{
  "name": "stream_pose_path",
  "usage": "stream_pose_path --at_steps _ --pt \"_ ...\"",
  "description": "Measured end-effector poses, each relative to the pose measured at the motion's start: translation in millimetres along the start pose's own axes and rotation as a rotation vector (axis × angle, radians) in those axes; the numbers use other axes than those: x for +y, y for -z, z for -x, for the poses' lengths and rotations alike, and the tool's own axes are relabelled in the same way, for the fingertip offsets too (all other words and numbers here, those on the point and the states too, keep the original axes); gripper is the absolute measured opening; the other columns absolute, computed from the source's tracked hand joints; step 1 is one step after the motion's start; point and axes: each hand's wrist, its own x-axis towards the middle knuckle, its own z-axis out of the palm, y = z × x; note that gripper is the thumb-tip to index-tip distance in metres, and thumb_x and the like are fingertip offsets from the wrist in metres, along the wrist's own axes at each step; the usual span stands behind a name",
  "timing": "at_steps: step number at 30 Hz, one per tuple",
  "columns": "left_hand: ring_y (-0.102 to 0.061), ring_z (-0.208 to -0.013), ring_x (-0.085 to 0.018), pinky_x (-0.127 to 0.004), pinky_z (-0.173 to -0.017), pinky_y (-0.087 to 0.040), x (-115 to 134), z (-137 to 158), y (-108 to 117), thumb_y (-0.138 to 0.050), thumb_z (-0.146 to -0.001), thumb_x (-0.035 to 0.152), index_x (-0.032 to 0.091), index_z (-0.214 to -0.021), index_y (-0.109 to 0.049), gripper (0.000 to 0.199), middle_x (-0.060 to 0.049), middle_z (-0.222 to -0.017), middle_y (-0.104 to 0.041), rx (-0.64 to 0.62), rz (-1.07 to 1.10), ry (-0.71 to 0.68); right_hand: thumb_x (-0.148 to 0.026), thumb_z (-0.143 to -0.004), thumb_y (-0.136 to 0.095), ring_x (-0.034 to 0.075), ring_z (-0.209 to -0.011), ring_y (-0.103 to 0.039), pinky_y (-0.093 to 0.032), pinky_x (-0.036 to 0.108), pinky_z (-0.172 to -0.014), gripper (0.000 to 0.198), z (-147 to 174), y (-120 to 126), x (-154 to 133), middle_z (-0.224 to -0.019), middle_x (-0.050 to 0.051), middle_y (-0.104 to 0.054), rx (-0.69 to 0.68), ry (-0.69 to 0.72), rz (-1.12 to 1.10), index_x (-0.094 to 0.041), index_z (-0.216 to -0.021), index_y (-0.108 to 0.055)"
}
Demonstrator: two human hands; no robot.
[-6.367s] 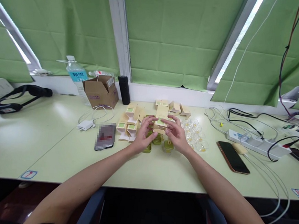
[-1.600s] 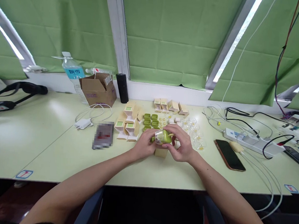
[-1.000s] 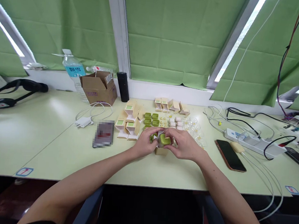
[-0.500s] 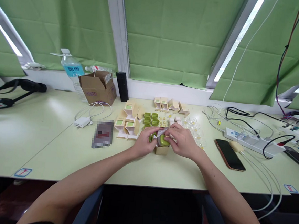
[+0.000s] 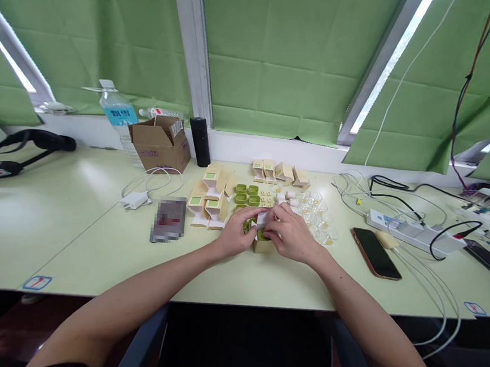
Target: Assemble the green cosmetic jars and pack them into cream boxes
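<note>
A small beige carton (image 5: 263,246) stands open on the table in front of me, its white inner flap raised. My left hand (image 5: 236,231) grips the carton by its left side and flap. In the carton's mouth sits a rounded green case (image 5: 261,235), mostly covered by my right hand (image 5: 290,232), whose curled fingers are on it. Just behind are several green square cups (image 5: 253,200), small yellowish pieces (image 5: 266,195), pale pink-white pieces (image 5: 293,202) and clear plastic parts (image 5: 312,200).
Open beige cartons (image 5: 213,202) stand left of my hands, others (image 5: 285,173) at the back. A brown cardboard box (image 5: 160,148), water bottle (image 5: 118,117) and black cylinder (image 5: 199,142) line the wall. On the right lie a phone (image 5: 376,254), power strip (image 5: 414,233) and loose cables.
My right hand has moved slightly left and down, and the green case sits lower inside the carton. My left hand stays in place on the carton.
</note>
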Motion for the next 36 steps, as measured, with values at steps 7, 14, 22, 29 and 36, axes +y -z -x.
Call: stream_pose_path --at_steps 7,14,22,29,36 --pt "-0.07 -0.112 -0.027 -0.045 -0.102 -0.053 -2.3 0.4 0.7 -0.056 -0.086 0.015 0.022 -0.128 -0.071 0.045 -0.008 -0.125 -0.076 -0.005 0.03 -0.016 -0.014 -0.094 -0.059 0.02 -0.084 -0.056 -0.043 0.034 -0.068 0.015 -1.9 4.8 3.1 -0.089 0.006 -0.062 0.21 -0.027 -0.209 -0.02 -0.085 -0.069" --pt "-0.067 -0.119 -0.029 -0.048 -0.103 -0.052 -4.4 0.3 2.7 -0.05 -0.087 0.013 0.025 -0.122 -0.073 0.043 -0.008 -0.126 -0.076 -0.017 0.018 0.058 -0.012 -0.083 -0.056 0.017 -0.075 -0.054 -0.041 0.029 -0.059 0.018 -4.3 9.5 20.4 -0.083 0.001 -0.057 0.43 -0.377 -0.531 -0.023 -0.097 -0.06" --pt "-0.065 -0.102 -0.025 -0.043 -0.094 -0.051 3.2 0.5 -0.9 -0.06 -0.089 0.023 0.022 -0.11 -0.066 0.022 -0.008 -0.109 -0.074 -0.015 -0.04 0.107 -0.012 -0.074 -0.055 0.015 -0.083 -0.054 -0.044 0.028 -0.065 0.051 -1.0 -0.7 27.7 -0.109 0.002 -0.049 0.042 -0.439 -0.706 -0.028 -0.121 -0.046" --pt "-0.064 -0.107 -0.024 -0.042 -0.097 -0.05 2.1 1.7 -5.9 -0.063 -0.086 0.019 0.025 -0.109 -0.045 0.03 -0.009 -0.117 -0.068 -0.021 0.103 0.139 -0.014 -0.078 -0.057 0.017 -0.087 -0.054 -0.045 0.03 -0.066 0.05 -1.5 -6.4 18.8 -0.115 0.003 -0.048 -0.092 -0.458 -0.671 -0.029 -0.123 -0.042" --pt "-0.064 -0.111 -0.024 -0.042 -0.1 -0.048 4.6 0.7 -5.7 -0.058 -0.087 0.012 0.025 -0.111 -0.05 0.028 -0.007 -0.117 -0.068 -0.049 0.019 0.09 -0.013 -0.079 -0.058 0.018 -0.088 -0.055 -0.044 0.03 -0.067 0.044 -2.6 -9.5 12.1 -0.117 0.004 -0.053 -0.083 -0.428 -0.645 -0.029 -0.118 -0.046"
